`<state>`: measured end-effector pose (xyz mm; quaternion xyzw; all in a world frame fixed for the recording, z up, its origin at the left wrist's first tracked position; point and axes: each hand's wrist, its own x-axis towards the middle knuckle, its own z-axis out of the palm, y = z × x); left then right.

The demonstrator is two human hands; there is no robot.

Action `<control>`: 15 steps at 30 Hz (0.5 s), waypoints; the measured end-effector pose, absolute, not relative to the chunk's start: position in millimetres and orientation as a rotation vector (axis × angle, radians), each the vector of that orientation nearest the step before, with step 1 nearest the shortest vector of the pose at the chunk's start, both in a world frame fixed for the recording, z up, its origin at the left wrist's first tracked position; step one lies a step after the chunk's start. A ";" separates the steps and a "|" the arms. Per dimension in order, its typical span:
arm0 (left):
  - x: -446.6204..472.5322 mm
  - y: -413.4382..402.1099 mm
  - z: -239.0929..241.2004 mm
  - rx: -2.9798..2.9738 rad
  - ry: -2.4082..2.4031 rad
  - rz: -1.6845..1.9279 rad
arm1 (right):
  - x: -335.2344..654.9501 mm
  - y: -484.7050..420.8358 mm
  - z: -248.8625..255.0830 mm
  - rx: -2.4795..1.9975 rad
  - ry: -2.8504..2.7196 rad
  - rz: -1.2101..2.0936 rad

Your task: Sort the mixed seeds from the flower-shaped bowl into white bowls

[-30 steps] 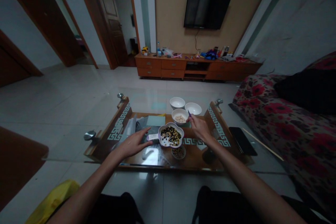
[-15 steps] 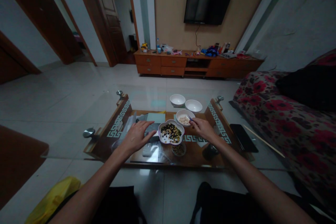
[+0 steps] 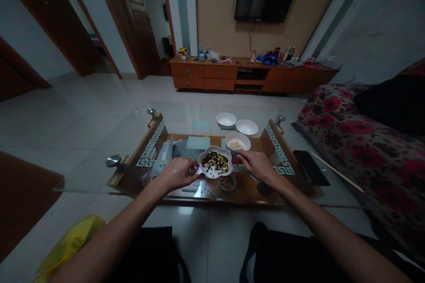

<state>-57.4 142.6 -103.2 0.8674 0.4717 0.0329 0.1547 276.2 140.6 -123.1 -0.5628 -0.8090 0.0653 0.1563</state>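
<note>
A white flower-shaped dish with a purple rim holds mixed black, yellow and green beans. My left hand pinches the tab at its left side. On the right, my right hand grips a thin bluish tool, its tip over the gap between the dish and a white bowl. Whether it is tweezers or a small spoon I cannot tell. Pale pieces lie in that bowl. Behind it stand two more white bowls, one on the left and one on the right.
The glass tabletop rests on metal-capped posts over a wooden shelf. A black phone-like slab and a thin stick lie at the right. A flowered sofa stands beyond them, and a yellow bag is at lower left.
My left hand has closed from spread fingers onto the dish's tab. My right hand has drawn the tool out of the bowl of pale pieces toward the dish. The view has tipped slightly downward.
</note>
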 end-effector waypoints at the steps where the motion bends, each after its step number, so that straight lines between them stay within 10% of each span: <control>1: -55.9 139.4 -103.0 2.465 1.364 0.077 | 274.5 139.2 -118.1 -1.610 -2.316 0.182; 15: -40.7 140.1 -108.0 2.441 1.463 0.415 | 264.1 136.9 -96.9 -1.508 -2.129 0.454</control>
